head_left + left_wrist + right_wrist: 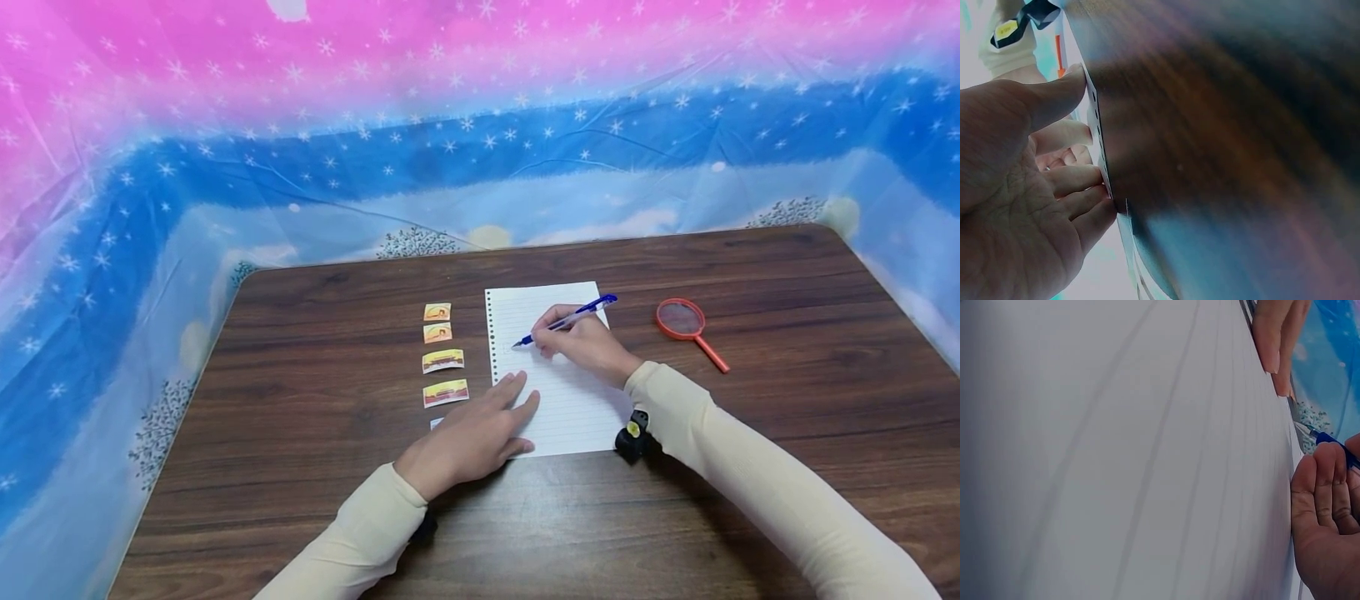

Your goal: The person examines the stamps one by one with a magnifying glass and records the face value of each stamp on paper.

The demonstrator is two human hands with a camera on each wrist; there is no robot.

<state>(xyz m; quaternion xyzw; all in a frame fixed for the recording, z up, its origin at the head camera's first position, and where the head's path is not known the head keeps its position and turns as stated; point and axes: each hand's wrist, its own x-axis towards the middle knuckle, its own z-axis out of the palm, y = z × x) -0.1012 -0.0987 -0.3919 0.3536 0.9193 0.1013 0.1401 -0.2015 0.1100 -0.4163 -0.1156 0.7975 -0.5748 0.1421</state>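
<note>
A lined, loose-leaf sheet of paper (577, 421) with punched holes along its left edge lies on the table. My right hand (585, 343) pinches a blue pen (595, 306) over the upper part of the sheet, its tip right at the ruled lines near the left side. In the right wrist view the pen (1321, 435) shows beyond curled fingers (1325, 465). With fingers spread and fairly straight, my left hand (472, 435) rests on the sheet's lower left. In the left wrist view, the fingertips (1102, 209) lie along the holed edge.
Left of the sheet stands a column of small stamp-like pictures (443, 361), the lowest one (435, 423) partly hidden by my left hand. A red magnifying glass (682, 318) lies to the right on the dark wooden table (330, 358). A snowflake-patterned cloth (450, 142) hangs behind.
</note>
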